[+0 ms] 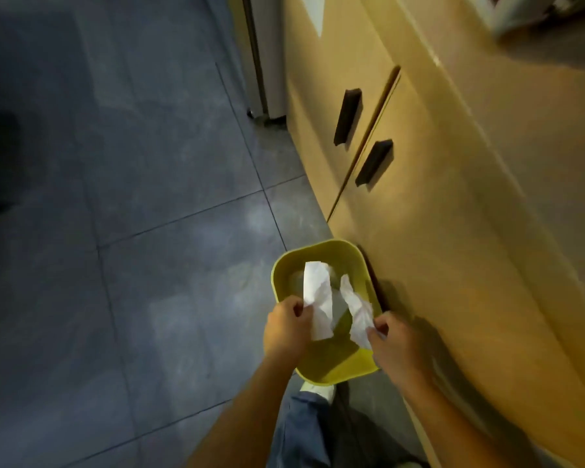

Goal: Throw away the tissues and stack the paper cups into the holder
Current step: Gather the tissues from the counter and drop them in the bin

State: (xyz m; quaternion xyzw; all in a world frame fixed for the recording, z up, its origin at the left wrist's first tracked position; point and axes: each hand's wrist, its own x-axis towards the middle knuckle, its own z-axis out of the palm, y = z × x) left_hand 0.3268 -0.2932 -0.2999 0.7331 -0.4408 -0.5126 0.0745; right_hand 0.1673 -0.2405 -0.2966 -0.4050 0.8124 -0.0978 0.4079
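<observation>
A yellow-green waste bin (284,265) stands on the floor against the cabinet. Over its open top my left hand (286,327) pinches a white tissue (318,298) that hangs down into the bin. My right hand (394,342) pinches a second crumpled white tissue (358,310) above the bin's right side. Both tissues are still in my fingers. Something pale lies at the bottom of the bin. No paper cups or cup holder are in view.
A tan cabinet (436,197) with two dark handles (347,116) runs along the right. Grey floor tiles (132,197) stretch to the left. My leg in blue trousers and a white shoe (318,390) are just below the bin.
</observation>
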